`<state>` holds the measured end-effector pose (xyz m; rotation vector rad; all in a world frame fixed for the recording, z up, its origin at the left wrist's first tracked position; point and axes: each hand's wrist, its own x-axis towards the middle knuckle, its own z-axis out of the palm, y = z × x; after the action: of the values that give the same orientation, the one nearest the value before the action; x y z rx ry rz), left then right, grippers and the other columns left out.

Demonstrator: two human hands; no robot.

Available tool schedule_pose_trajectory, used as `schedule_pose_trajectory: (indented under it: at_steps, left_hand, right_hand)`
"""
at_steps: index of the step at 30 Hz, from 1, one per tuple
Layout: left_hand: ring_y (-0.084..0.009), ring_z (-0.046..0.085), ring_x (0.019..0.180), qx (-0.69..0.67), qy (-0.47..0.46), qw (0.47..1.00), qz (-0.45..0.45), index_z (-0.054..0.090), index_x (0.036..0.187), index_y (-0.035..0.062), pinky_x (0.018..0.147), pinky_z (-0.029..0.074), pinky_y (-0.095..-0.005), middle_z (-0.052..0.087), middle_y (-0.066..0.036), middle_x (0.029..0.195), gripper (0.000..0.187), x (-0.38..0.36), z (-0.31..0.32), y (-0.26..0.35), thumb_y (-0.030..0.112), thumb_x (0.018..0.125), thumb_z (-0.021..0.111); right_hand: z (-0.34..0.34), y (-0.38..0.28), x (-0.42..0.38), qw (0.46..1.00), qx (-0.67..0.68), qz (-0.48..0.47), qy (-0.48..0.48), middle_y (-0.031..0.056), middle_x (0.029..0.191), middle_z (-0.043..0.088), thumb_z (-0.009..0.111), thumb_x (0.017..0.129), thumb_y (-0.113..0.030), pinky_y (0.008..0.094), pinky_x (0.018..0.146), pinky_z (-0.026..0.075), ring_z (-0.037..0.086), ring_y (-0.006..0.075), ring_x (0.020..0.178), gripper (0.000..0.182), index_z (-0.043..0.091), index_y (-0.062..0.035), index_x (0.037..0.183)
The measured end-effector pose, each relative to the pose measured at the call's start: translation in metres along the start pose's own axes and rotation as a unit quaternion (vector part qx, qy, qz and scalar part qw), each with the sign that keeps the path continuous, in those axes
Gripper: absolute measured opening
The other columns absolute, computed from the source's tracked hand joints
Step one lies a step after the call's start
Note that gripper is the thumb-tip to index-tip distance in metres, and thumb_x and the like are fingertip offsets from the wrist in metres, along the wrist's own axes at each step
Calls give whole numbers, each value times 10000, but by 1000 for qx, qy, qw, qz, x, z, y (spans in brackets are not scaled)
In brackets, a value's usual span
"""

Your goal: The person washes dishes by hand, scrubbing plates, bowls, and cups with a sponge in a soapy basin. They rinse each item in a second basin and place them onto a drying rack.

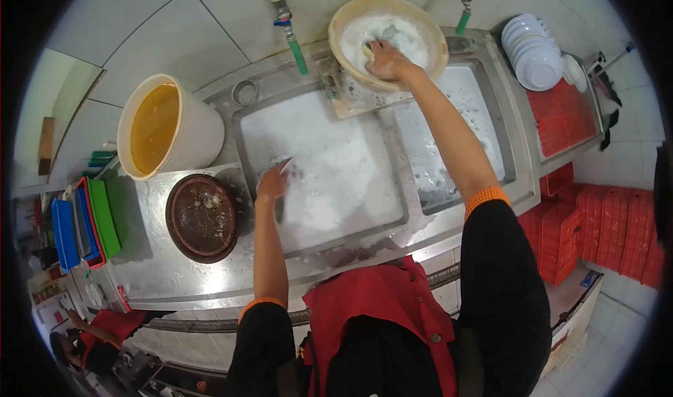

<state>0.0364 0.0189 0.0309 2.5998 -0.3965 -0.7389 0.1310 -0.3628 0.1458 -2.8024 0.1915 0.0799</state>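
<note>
Right hand (387, 62) in suds basin (436, 43), back right corner of left sink (315, 247); fingers clasp a yellow pad (367, 55). Left hand (270, 184), near that sink's left edge, seems to pinch a thin pale piece (286, 164). Soapy fingers could drop it; pressing the rim could tip the basin.

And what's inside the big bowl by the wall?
In the bowl there's white foam, the right hand and something yellowish by its fingertips. Foam covers anything deeper, so the bottom can't be seen.
</note>
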Motion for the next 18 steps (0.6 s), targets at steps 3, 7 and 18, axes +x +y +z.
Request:
schedule_pose_trajectory:
  at_steps: [3,7,18]
  left_hand:
    - [-367,522,1036,-28,59,998,-21,461,1262,137,853,429,-415,537,-204,1144,370,-37,-61,69,201,897,446]
    - [-363,551,980,-136,302,944,10,454,1262,108,836,436,-398,548,-213,1117,348,-66,-79,93,217,940,381]
    - [-221,524,994,-513,377,769,45,432,1206,-62,847,402,-316,558,-199,1064,493,-55,-55,146,352,954,344]
  right_hand:
    - [34,-2,50,996,-28,51,-68,165,1323,401,533,742,-265,345,974,342,398,294,1213,556,443,-112,1269]
    - [24,3,60,969,-118,51,-211,126,1244,488,529,722,-255,359,915,393,475,272,1137,497,511,-116,1199]
    - [70,-167,-130,926,232,-202,220,215,1386,275,565,818,-196,412,1016,291,273,295,1292,464,463,-88,1258]
